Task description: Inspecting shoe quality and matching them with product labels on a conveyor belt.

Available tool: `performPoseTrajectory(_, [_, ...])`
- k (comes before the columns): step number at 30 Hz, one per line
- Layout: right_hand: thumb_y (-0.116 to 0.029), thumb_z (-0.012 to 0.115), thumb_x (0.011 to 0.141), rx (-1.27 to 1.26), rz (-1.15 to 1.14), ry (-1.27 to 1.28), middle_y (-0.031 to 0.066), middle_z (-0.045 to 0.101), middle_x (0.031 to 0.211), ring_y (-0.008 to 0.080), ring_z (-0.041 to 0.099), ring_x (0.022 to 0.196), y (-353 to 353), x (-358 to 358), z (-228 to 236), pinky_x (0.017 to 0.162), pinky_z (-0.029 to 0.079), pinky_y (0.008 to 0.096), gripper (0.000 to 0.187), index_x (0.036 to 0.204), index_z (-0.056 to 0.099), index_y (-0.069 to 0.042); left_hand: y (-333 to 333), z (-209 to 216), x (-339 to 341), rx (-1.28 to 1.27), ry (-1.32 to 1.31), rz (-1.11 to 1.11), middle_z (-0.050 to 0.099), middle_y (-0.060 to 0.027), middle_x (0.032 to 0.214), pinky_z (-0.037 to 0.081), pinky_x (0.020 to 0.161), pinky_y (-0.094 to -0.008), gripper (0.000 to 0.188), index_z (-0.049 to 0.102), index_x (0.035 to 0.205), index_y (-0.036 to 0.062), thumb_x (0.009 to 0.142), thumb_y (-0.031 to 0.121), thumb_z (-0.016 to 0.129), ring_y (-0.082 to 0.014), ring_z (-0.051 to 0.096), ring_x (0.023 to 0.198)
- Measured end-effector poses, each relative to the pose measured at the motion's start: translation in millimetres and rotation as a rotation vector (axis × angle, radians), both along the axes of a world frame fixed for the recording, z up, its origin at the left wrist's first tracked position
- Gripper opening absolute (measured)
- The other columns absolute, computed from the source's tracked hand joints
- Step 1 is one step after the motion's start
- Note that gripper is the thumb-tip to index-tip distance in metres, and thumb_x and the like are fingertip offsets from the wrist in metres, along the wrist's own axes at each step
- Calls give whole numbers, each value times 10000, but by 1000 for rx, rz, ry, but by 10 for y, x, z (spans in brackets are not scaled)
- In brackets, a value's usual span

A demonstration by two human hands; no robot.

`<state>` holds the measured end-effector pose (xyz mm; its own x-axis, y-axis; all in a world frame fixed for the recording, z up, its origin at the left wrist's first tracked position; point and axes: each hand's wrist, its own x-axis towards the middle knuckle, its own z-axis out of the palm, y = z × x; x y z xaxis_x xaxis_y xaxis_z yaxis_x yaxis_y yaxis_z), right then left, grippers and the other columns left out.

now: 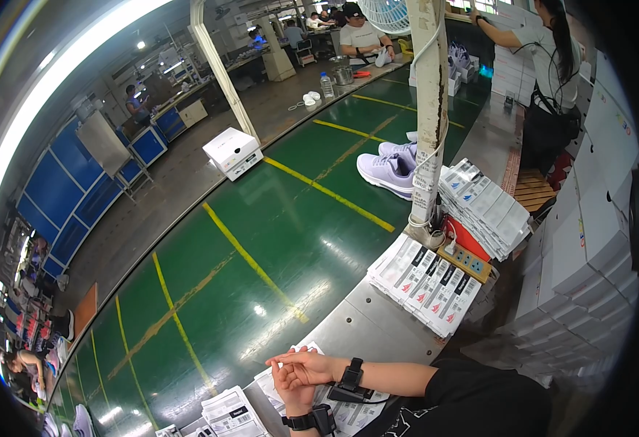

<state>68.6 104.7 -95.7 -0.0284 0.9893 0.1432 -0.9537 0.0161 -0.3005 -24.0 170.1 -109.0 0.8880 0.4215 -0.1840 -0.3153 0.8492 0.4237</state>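
Note:
My right hand (311, 368) reaches in from the right and lies across my left hand (294, 393), which comes up from the lower edge. The two hands touch, one overlapping the other, near the belt's edge. Nothing shows in the right hand; its fingers are loose and partly extended. The left fingers are largely covered by the right hand. Each wrist wears a black strap with a small device. Below the hands lie printed white sheets (356, 415), and to their left is a stack of printed sheets (232, 414).
A green belt (210, 291) with yellow lines runs past, carrying lilac sneakers (389, 173) and a white shoebox (233, 153). Label stacks (429, 284) lie beside a post (430, 109) and a power strip (465, 262). White boxes (589, 240) are piled right; co-workers stand farther off.

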Motion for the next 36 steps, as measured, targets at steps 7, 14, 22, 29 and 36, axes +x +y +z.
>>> performPoseTrajectory(7, [-224,318,1009,-29,5,36,172,649,919,255,664,828,-6,19,33,717,551,309,414,1338,325,28,-120,240,44,46,-34,-22,542,-244,1193,320,1042,-513,567,545,1156,20,920,516,409,-413,477,1148])
performPoseTrajectory(14, [-225,334,1006,-32,4,33,174,653,909,265,666,830,4,-3,38,720,552,310,424,1343,317,31,11,-17,8,15,-18,-8,537,-244,1206,317,1044,-511,579,543,1162,18,919,526,404,-418,464,1163])
performPoseTrajectory(22, [-247,368,995,-6,36,95,203,656,943,316,668,877,30,-1,-6,732,567,338,377,1278,414,-2,-20,44,23,-23,-34,23,542,-245,1183,289,1073,-493,688,534,1147,-15,904,602,352,-374,480,1153])
performPoseTrajectory(29, [-236,354,999,-55,18,52,188,648,917,277,667,847,21,-4,54,735,555,311,428,1339,321,22,12,29,19,-38,-32,17,541,-247,1174,278,1076,-506,708,529,1139,-28,897,614,356,-382,477,1149])
performPoseTrajectory(36, [-230,357,997,-56,10,53,182,649,907,275,665,843,15,-3,69,737,553,310,425,1336,325,24,-36,115,13,4,-52,3,509,-277,1209,279,1067,-527,678,506,1169,-33,915,576,350,-425,443,1177])
